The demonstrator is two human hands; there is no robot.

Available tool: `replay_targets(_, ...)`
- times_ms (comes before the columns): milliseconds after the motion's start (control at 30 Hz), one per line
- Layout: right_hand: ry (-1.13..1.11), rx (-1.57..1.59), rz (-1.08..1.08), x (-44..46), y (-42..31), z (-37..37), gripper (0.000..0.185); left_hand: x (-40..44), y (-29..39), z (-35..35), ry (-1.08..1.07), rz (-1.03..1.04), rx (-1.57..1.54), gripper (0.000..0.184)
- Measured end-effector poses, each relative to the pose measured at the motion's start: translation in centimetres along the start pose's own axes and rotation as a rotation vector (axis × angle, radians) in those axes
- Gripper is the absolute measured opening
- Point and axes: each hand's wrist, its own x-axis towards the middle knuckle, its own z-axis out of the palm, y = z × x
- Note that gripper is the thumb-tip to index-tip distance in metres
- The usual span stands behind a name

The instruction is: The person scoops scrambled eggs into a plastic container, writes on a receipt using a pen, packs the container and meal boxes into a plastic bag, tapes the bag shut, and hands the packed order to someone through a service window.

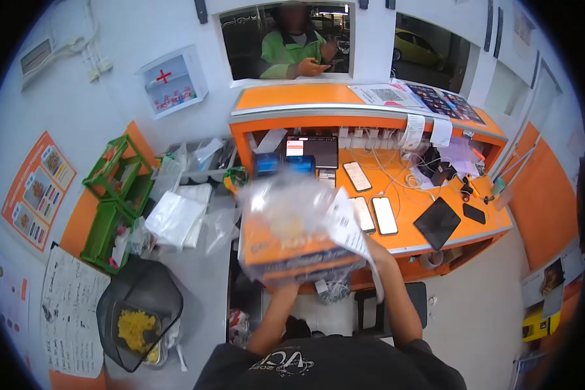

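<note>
A plastic-wrapped orange and dark box [292, 244], blurred by motion, is held up in front of the desk. My left hand [285, 286] is under its near edge, its fingers hidden by the package. At the package's right side is my right hand [377, 253], close to a long white paper slip [350, 227]; its fingers are mostly hidden too. Behind the package on the orange desk lie lit phones [385, 216] and a dark tablet [437, 223].
Beyond the orange counter [292, 97], a person in a green jacket [299, 49] stands at the window. Green racks [114, 195], plastic bags [179, 218] and a mesh-covered food container [136, 328] are on the left. Cables and a laptop [312, 151] occupy the desk.
</note>
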Motion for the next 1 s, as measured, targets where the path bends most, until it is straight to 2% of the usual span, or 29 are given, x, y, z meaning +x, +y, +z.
replay_targets(100, 0.077, -0.036, -0.104, 5.0, -4.6, -2.0, 0.059, 7.7, 1.2, 5.0, -0.137, -0.074, -0.097, 0.051)
replay_targets(133, 0.099, -0.058, -0.132, 6.8, -6.0, -2.8, 0.059, 10.3, 1.9, 6.3, -0.268, -0.095, -0.146, 0.052)
replay_targets(200, 0.121, -0.088, -0.171, 10.9, -9.3, -4.1, 0.059, 16.1, 3.3, 8.4, -0.772, -0.111, -0.190, 0.053)
replay_targets(233, 0.134, -0.095, -0.183, 13.1, -10.7, -4.6, 0.059, 13.8, 5.1, 14.4, 0.069, -0.122, -0.054, 0.046)
replay_targets(267, 0.145, -0.099, -0.192, 15.2, -11.9, -5.0, 0.059, 19.8, 5.6, 11.8, -0.449, -0.282, -0.347, 0.041)
replay_targets(333, 0.162, -0.105, -0.194, 19.4, -13.8, -5.5, 0.059, 26.2, 8.2, 14.0, -0.476, -0.405, -0.280, 0.043)
replay_targets(433, 0.184, -0.106, -0.179, 25.8, -15.7, -5.8, 0.059, 32.0, 11.1, 17.5, -0.356, -0.286, 0.042, 0.042)
replay_targets(533, 0.203, -0.098, -0.151, 31.9, -16.6, -6.0, 0.059, 37.5, 13.0, 19.4, -0.422, -0.284, 0.045, 0.047)
replay_targets(700, 0.226, -0.076, -0.094, 41.9, -16.0, -6.5, 0.058, 48.8, 14.8, 19.3, -0.282, -0.153, 0.196, 0.044)
replay_targets(800, 0.244, -0.064, -0.062, 46.4, -15.3, -7.1, 0.058, 52.5, 15.6, 19.6, -0.297, -0.125, 0.259, 0.047)
replay_targets(1000, 0.258, -0.061, -0.006, 50.2, -14.3, -9.1, 0.058, 53.1, 15.5, 20.3, -0.267, 0.027, 0.322, 0.054)
